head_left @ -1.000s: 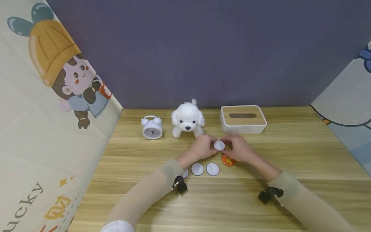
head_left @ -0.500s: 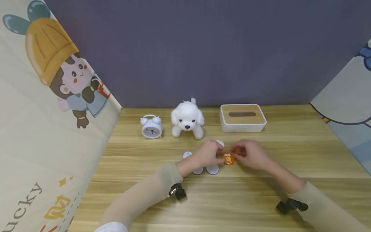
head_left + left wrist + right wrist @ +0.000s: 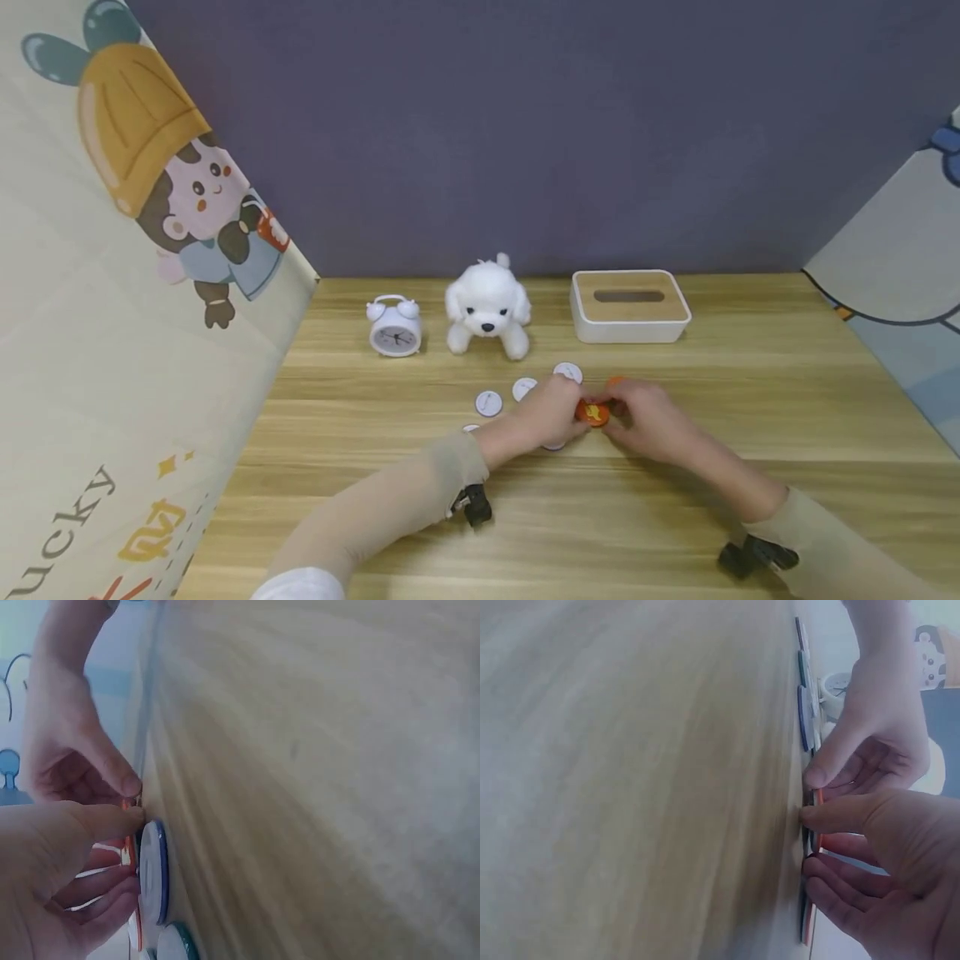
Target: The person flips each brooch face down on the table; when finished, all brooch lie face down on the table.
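An orange pin badge point(image 3: 592, 412) with a yellow figure lies face up between my two hands on the wooden table. From its left side my left hand point(image 3: 546, 414) pinches the rim with thumb and fingers. My right hand point(image 3: 656, 421) grips the opposite side. In the left wrist view, both thumbs meet near the edge of this badge point(image 3: 128, 844). A second orange badge point(image 3: 616, 381) shows partly behind the right hand's fingers. Close to my left hand lie several badges with white pin backs up, among them one badge point(image 3: 567, 372) beyond it and another badge point(image 3: 488, 403) to its left.
At the back of the table stand a white alarm clock point(image 3: 395, 327), a white plush dog point(image 3: 488, 308) and a white tissue box point(image 3: 630, 308) with a wooden lid. A dark wall panel point(image 3: 525, 142) rises behind them.
The white-backed badge both hands held has been let go and lies on the table. My right hand went right, then back left; both hands now hold the orange badge.
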Demonstrator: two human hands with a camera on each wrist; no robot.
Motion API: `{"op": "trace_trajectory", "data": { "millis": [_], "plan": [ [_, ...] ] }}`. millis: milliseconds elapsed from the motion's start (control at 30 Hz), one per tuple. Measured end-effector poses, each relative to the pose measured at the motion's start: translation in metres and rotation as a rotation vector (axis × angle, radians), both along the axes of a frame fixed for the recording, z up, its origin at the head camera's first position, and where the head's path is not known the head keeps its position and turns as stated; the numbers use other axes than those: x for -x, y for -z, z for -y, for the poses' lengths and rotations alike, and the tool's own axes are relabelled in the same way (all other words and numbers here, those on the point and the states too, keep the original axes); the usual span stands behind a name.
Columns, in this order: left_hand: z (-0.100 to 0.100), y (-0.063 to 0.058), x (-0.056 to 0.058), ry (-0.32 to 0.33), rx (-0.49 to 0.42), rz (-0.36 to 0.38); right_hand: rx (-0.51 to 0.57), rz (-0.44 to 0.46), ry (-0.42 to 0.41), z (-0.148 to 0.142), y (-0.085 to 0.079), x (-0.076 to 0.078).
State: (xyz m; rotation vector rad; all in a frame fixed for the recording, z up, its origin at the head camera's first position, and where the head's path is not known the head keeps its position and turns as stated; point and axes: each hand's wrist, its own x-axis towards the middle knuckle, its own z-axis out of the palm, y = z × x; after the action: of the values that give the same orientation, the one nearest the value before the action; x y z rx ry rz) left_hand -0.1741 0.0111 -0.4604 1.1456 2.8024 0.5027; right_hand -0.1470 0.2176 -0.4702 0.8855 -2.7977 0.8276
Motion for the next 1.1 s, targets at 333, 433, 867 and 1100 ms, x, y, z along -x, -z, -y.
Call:
{"op": "trace_trajectory", "data": {
  "millis": [333,433,867,1100],
  "plan": [
    [0.007,-0.009,0.010,-0.093,-0.244,0.070,0.056,-0.008,0.102,-0.003,-0.002,0.010],
    [0.008,-0.011,0.010,-0.077,-0.277,0.067,0.087,0.011,0.113,-0.004,-0.006,0.011],
    [0.013,-0.013,0.009,-0.052,-0.305,0.139,0.207,0.176,0.068,-0.001,-0.009,0.013],
    [0.013,-0.012,0.011,-0.064,-0.265,0.145,0.186,0.203,0.015,-0.004,-0.006,0.012]
  ]
}}
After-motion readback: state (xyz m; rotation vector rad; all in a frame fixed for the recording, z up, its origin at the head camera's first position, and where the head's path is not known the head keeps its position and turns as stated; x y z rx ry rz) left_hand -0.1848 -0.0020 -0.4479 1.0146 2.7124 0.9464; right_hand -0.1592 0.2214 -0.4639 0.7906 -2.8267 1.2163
